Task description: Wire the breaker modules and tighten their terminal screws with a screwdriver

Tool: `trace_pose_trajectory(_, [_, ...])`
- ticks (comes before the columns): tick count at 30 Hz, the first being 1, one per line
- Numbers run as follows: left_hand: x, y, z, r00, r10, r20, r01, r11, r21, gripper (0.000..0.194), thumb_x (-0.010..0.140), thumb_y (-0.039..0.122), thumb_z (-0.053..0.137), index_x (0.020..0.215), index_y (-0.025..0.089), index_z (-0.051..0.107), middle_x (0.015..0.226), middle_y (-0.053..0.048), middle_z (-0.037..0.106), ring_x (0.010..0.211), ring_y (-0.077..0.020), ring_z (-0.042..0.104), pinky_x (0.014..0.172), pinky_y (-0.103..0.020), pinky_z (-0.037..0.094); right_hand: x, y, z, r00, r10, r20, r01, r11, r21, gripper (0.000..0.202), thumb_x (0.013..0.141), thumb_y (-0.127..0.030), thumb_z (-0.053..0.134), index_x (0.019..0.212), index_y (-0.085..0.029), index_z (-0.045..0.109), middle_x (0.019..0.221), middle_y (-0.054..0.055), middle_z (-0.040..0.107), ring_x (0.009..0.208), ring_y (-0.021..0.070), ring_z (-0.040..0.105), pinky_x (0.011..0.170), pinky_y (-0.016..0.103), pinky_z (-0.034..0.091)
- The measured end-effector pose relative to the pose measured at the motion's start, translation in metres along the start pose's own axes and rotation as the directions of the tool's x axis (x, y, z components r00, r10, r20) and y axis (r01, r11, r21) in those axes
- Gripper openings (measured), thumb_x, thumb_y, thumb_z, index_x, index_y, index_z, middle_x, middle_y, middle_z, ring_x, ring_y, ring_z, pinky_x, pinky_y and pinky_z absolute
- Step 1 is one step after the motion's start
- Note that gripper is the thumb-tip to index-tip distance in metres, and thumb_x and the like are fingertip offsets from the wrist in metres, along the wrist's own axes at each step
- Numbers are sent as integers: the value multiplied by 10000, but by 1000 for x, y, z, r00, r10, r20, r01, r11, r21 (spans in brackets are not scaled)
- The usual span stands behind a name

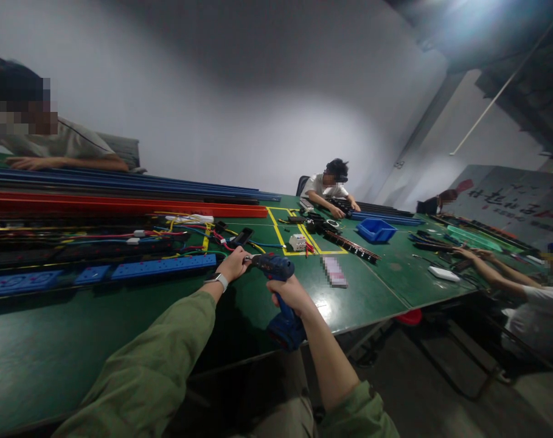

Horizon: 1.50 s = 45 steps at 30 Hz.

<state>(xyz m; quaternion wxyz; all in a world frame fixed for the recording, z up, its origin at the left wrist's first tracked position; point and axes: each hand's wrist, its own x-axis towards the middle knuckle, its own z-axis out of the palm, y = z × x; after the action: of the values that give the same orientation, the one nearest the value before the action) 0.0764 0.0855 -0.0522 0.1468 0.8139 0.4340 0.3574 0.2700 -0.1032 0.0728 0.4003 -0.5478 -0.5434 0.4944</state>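
In the head view, the right hand (293,293) has its fingers wrapped around the grip of the blue drill (277,266), just below centre, its nose toward nine o'clock. The left hand (232,265) curls its fingers at that nose; whether they pinch anything, I cannot tell. Work seems partway: blue sockets (164,267) sit in a row toward nine, while coloured wires (172,235) lie exposed toward ten. Whether any screw is driven doesn't show.
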Motion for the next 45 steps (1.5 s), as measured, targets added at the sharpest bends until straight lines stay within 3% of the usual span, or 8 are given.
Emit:
trace_pose_trajectory(19, [3,-12,7,998,67,-14,-67,997,33,211,876,270,579,1018,188,712,1036,-60,556,859,-156,586,912,-319,516,1,-1,-2,999,48,19,-48,999,11,85,702,-191,599,778,-181,562,447,-63,501,368,97,469,402,193,344])
trace_pose_trajectory(45, [2,-7,4,998,54,-15,-53,998,40,216,875,287,588,1025,189,708,1042,-66,564,868,-168,603,901,-324,523,2,2,-2,1000,4,21,-4,1000,10,115,708,-189,596,816,-185,558,477,-68,492,384,106,487,396,202,346])
